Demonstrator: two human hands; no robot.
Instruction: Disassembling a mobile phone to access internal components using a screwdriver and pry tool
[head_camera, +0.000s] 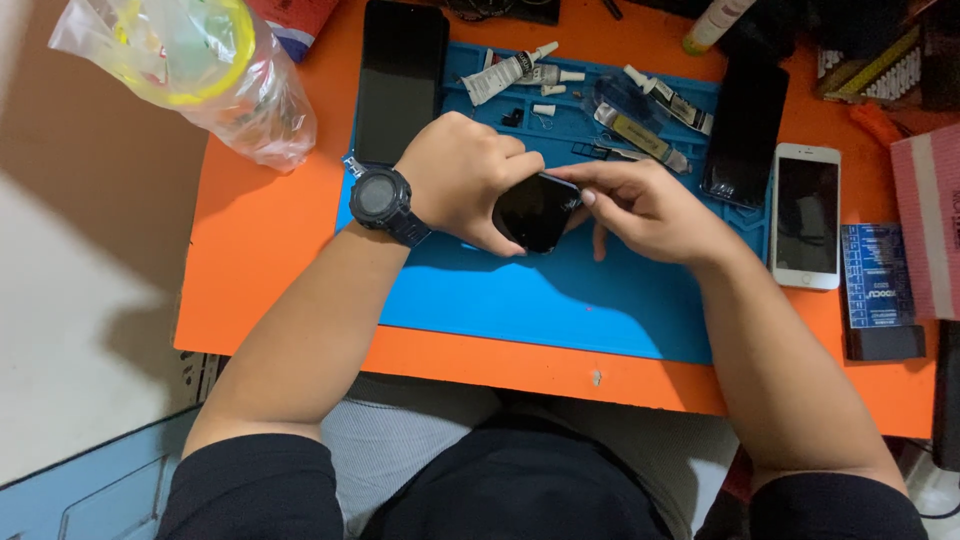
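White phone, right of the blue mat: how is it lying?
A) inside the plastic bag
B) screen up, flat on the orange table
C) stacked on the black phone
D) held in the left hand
B: the white phone lies flat, dark screen up, on the orange table, just off the blue mat; both hands are on a different, black phone over the mat.

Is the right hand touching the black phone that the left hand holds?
Touching: the head view shows the right hand fingertips on the black phone's edge.
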